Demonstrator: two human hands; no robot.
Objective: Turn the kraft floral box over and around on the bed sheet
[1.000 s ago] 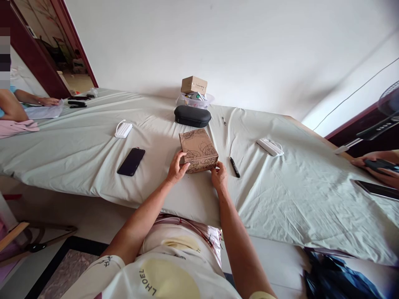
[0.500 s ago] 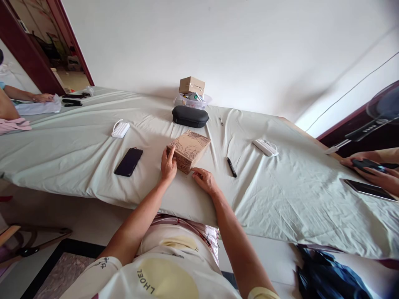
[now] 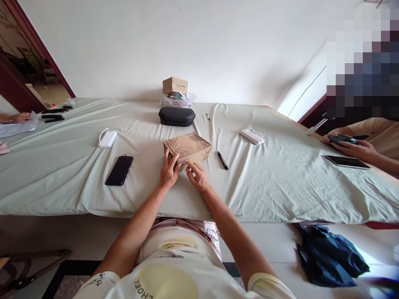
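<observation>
A brown cardboard box (image 3: 190, 145) with dark swirling line drawings on its top and sides sits at an angle on the table in front of me. My left hand (image 3: 170, 171) grips its near left end, fingers over the edge and thumb lower down on the side. Close by, my right hand (image 3: 197, 176) has its fingers apart and lightly bent, the fingertips at the box's near corner. Whether they press on the card I cannot tell. To the right of the box lies a black marker pen (image 3: 222, 160), and to the left a dark smartphone (image 3: 119, 170).
Behind the box are a black zip case (image 3: 176, 116), a clear plastic tub (image 3: 177, 100) and a smaller carton (image 3: 175, 85). White power banks (image 3: 107, 138) lie on both sides. A person at right holds a dark device (image 3: 343, 139) beside a tablet (image 3: 347, 162); another person's hand (image 3: 21, 117) shows far left.
The box has turned on the table, its near corner now between my hands. My right hand has come up closer to my left. The view has shifted right.
</observation>
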